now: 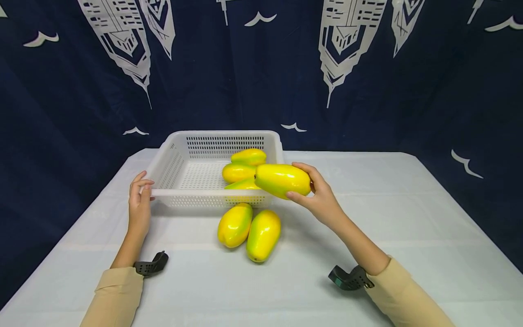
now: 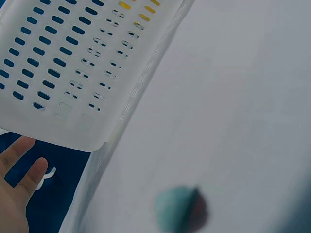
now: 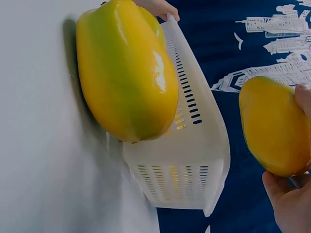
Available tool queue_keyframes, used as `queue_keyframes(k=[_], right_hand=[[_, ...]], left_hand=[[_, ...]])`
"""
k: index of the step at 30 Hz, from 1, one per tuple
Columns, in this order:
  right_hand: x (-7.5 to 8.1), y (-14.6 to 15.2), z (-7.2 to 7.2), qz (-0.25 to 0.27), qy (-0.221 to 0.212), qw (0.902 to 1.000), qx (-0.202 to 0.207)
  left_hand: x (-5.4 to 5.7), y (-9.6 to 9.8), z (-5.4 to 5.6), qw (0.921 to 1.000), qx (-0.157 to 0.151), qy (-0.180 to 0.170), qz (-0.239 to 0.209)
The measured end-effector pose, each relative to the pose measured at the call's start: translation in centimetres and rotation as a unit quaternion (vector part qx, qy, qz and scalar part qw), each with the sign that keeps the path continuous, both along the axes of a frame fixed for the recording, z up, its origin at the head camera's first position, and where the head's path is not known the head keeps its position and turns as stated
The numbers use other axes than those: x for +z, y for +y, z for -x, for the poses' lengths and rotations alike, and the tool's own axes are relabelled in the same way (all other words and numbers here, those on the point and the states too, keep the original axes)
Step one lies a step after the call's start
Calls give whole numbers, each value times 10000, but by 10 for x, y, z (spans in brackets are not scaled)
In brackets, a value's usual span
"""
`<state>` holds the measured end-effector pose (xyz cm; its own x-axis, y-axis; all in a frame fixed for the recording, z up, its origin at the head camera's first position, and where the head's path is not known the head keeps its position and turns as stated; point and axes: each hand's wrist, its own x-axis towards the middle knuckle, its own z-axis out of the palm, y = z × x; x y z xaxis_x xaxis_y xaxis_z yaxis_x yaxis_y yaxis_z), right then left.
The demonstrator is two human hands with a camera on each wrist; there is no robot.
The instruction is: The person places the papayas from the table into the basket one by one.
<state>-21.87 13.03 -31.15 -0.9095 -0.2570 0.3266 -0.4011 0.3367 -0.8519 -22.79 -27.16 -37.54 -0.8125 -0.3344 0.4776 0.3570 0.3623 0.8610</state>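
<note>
My right hand (image 1: pixel 320 195) holds a yellow-green papaya (image 1: pixel 282 180) at its right end, thumb below and fingers behind. The fruit hangs over the near right corner of a white plastic basket (image 1: pixel 212 198); the right wrist view also shows this held papaya (image 3: pixel 274 126). At the basket's near left corner, my left hand (image 1: pixel 140 200) touches the rim with relaxed fingers. Its thumb (image 2: pixel 33 178) stands apart from the basket wall in the left wrist view. Inside the basket, several papayas (image 1: pixel 248 156) lie on the right side, partly hidden by the front rim and the held fruit.
Two more papayas, one on the left (image 1: pixel 235 225) and one on the right (image 1: pixel 263 236), lie side by side on the white tablecloth (image 1: pixel 184 286) in front of the basket. A dark blue curtain (image 1: pixel 245 81) with white prints hangs behind the table.
</note>
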Motion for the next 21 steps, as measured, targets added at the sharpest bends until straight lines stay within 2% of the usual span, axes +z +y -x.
queue_keyframes(k=[8,16,21], right_hand=[[4,-8,6,26,130,9999,-59],[4,-18,14,106,-18,9999,7],[2,-23,20,71,45,10000,3]], left_hand=[[15,14,-12,10000,-20,34,-86],[16,14,-13,10000,-42,35,-36],[16,13,-13,10000,-62,9,-42]])
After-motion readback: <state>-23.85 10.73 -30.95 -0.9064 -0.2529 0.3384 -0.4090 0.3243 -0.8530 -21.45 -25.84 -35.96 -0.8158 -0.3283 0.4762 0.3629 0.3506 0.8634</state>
